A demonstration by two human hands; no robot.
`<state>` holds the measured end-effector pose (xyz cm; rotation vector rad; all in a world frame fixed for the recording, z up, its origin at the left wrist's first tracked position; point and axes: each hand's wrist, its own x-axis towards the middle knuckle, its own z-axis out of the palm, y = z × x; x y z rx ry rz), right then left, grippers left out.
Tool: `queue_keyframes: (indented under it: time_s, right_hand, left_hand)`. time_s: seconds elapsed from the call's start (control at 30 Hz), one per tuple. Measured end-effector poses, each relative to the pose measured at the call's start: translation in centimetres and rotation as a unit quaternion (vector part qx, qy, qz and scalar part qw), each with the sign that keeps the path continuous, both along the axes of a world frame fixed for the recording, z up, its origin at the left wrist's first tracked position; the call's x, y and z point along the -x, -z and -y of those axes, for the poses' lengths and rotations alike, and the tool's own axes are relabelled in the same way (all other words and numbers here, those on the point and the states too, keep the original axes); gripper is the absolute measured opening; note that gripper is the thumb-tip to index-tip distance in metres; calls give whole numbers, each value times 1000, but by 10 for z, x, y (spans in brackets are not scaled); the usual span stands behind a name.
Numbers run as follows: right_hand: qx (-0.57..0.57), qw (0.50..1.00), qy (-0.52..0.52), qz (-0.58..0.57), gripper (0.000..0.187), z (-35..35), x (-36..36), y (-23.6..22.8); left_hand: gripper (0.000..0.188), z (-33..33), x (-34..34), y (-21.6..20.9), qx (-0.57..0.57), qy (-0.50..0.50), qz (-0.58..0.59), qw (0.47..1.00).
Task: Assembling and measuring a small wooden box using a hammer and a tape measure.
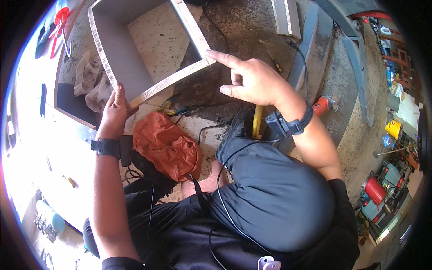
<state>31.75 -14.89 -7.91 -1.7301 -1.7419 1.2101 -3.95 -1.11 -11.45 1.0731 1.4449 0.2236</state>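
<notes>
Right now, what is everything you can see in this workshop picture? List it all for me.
rectangular frame: one, grey with pale edges, upper left, held at two corners
orange cloth: one, orange, crumpled on the floor under the frame
rags: a few, whitish, left of the frame
red-handled tool: one, red, top left
screwdriver: one, dark with yellow, on the floor at upper middle
red tank: one, red, lower right
yellow container: one, yellow, right edge
left hand: grips the frame's lower left corner
right hand: forefinger touching the frame's right corner
</notes>
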Motion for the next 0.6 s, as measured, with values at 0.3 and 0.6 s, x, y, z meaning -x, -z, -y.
queue_keyframes:
  time_s: [0.3,0.6]
  right_hand:
    - [-67,987,-113,88,57,3,-9,10]
    - [-90,996,-20,20,112,20,24,41]
  left_hand:
    - [87,-1,6,9,36,-16,25,999]
    - [84,-3,6,11,39,-19,12,999]
